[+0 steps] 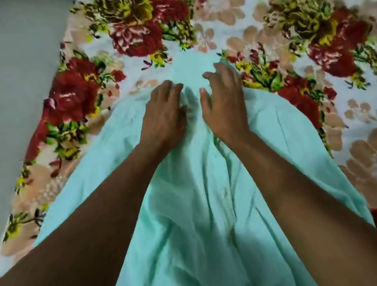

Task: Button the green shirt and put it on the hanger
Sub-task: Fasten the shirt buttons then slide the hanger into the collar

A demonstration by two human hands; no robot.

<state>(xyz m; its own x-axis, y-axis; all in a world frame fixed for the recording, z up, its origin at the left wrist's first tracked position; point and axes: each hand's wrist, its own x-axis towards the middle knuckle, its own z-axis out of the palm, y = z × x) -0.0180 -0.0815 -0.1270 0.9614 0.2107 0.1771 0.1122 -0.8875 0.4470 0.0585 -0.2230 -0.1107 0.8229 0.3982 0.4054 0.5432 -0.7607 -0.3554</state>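
1. Green shirt [205,213]: spread lengthwise on the flowered blanket [312,26] on the bed, front placket up for buttoning.
2. Left hand [163,112], right hand [223,103]: fingers loosely spread, resting near the far end, holding nothing, likely flattening cloth.

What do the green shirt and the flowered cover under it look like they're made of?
Green shirt: thin, matte woven cloth, probably cotton or a blend, since it falls in soft creases. Flowered cover: thicker plush fabric, perhaps fleece, since its red flowers show a slight sheen; blur leaves this uncertain.

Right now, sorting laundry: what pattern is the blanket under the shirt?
Floral blanket: red, yellow, peach blooms; head view.
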